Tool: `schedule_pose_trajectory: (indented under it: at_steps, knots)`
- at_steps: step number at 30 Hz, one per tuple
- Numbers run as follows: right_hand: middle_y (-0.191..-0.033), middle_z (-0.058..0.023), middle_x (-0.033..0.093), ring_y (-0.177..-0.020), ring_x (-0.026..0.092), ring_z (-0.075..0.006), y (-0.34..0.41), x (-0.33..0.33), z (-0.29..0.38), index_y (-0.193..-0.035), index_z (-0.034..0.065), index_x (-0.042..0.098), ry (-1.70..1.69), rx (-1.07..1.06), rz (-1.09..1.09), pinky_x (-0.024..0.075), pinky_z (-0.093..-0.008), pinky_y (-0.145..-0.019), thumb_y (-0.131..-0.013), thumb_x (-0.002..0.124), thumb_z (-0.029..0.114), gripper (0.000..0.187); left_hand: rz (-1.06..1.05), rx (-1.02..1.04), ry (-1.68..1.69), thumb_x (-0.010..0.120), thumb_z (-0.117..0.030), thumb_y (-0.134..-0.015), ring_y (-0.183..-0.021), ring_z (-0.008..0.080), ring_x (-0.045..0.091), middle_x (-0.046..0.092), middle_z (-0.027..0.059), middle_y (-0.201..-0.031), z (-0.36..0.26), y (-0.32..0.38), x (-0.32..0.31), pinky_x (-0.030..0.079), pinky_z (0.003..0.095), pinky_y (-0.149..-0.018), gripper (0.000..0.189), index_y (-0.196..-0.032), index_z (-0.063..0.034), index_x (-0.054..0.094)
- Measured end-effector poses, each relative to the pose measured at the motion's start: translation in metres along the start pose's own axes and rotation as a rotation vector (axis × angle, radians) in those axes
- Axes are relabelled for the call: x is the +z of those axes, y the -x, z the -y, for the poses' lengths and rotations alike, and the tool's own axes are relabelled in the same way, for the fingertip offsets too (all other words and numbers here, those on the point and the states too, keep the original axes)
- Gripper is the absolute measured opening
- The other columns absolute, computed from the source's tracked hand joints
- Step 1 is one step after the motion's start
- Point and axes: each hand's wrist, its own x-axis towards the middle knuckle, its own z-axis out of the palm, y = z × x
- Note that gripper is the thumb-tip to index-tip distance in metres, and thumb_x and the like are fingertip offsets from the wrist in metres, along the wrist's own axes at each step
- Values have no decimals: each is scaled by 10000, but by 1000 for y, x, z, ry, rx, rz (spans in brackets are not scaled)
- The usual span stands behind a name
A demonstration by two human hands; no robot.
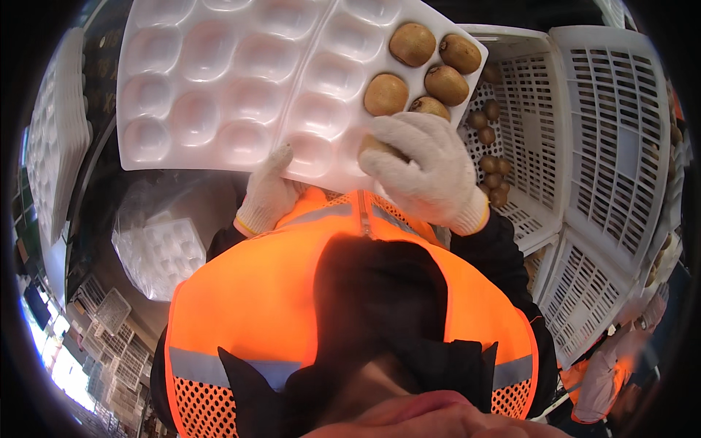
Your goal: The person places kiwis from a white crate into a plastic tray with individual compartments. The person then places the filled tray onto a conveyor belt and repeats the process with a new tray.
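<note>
A white moulded plastic tray (246,98) with rows of rounded hollows spans the view before me. My left hand (268,191), in a white knit glove, grips its near edge with the thumb on top. At the tray's right end lie several brown kiwifruit (412,45), each in a hollow. My gloved right hand (430,164) is over the near right corner, its fingers around another kiwifruit (375,147). Part of that fruit is hidden by the fingers, and I cannot tell whether it touches the hollow. The hand also partly covers the kiwifruit (431,105) just beyond it.
To the right stands a white slatted plastic crate (528,109) with loose kiwifruit (493,179) inside. More crates (610,137) adjoin it. Stacked trays (57,131) rise at the left, and bagged trays (170,246) lie below. Another person's orange vest (597,383) shows at lower right.
</note>
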Motion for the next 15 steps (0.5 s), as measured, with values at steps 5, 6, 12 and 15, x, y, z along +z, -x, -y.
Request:
schedule_pose_trajectory:
  at_steps: [5,6,12,15]
  knots:
    - [-1074,-36,624,-873,629,-219,10,43,10,-954,162,646,-40,83,-81,529,-345,-750,-771,687,196,190,11,22,-86,509,-309,-1062,-1258,337,609,615,200,-1353,3,-3,-9,488,489,-1102,472,-1377,43,532]
    - [-1072,-35,625,-882,630,-220,15,46,10,-949,157,650,-13,71,-81,532,-349,-763,-770,686,199,187,33,22,-7,509,-299,-1063,-1256,340,612,617,202,-1351,3,-4,-15,493,495,-1097,464,-1375,44,533]
    - [-1147,-60,664,-1005,657,-267,22,30,5,-977,107,702,-23,1,-152,548,-398,-885,-742,725,178,246,107,-8,96,567,-213,-1035,-1244,323,632,638,185,-1341,5,-12,-25,528,483,-1068,403,-1353,34,554]
    - [-1098,-137,716,-971,686,-362,62,-10,-50,-1038,69,729,32,409,-374,548,-448,-900,-750,766,114,294,82,-12,99,591,-203,-1022,-1239,316,640,650,176,-1334,4,-14,-31,536,477,-1062,391,-1340,24,570]
